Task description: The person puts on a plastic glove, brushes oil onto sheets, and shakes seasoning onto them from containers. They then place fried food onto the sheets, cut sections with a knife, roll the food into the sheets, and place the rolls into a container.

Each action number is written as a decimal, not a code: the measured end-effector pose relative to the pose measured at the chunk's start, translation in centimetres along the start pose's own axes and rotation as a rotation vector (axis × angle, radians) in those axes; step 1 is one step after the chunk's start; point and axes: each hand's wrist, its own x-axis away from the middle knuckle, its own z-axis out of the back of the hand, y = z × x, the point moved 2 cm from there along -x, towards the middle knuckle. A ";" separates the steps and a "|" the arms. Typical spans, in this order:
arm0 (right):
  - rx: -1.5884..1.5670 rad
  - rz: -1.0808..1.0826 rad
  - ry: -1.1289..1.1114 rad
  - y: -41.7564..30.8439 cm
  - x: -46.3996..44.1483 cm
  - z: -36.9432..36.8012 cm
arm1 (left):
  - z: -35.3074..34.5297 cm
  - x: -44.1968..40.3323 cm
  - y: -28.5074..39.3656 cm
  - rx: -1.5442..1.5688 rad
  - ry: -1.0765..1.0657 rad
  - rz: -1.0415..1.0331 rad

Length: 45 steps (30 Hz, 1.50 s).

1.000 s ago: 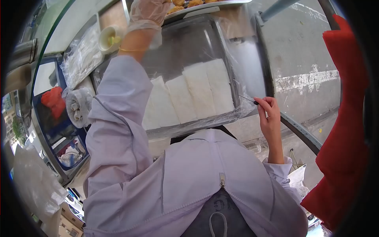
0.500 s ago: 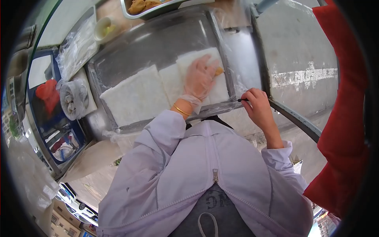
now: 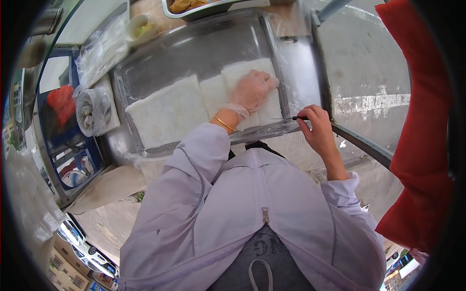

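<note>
My left hand (image 3: 251,92), in a clear plastic glove, rests over the right end of the white sheets (image 3: 167,112). Its fingers are curled, and what they hold, if anything, is hidden beneath them. These flat sheets overlap in a row along the near side of a plastic-lined metal tray (image 3: 194,51). Bare and pinched, my right hand (image 3: 318,127) holds a thin pointed tool (image 3: 300,118) by its black handle. The tool's tip points left over the tray's near right corner, close to the sheets.
Behind the large tray is a smaller metal tray (image 3: 221,8) with browned food pieces. A cup (image 3: 141,30) stands at the back left, beside clear plastic bags (image 3: 103,58). A plastic-wrapped roll (image 3: 92,111) lies left. A metal rail (image 3: 361,145) runs along the right.
My left hand has come from the food tray at the back to the sheets, and its fingers have curled over a yellowish piece seen there half a second ago. The tool now points left.
</note>
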 end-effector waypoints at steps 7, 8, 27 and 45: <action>0.057 0.077 -0.089 0.3 0.0 -1.1 | -1.8 0.1 -0.1 -0.055 0.088 0.003; 0.040 0.073 -0.089 0.4 0.0 -1.3 | -1.7 0.2 0.2 -0.056 0.086 0.005; -0.023 -0.001 -0.094 1.5 0.3 -0.8 | -0.8 6.6 2.2 0.033 -0.022 0.113; -0.134 -0.027 -0.080 1.5 0.0 -1.6 | -1.2 6.5 1.9 0.013 -0.015 0.106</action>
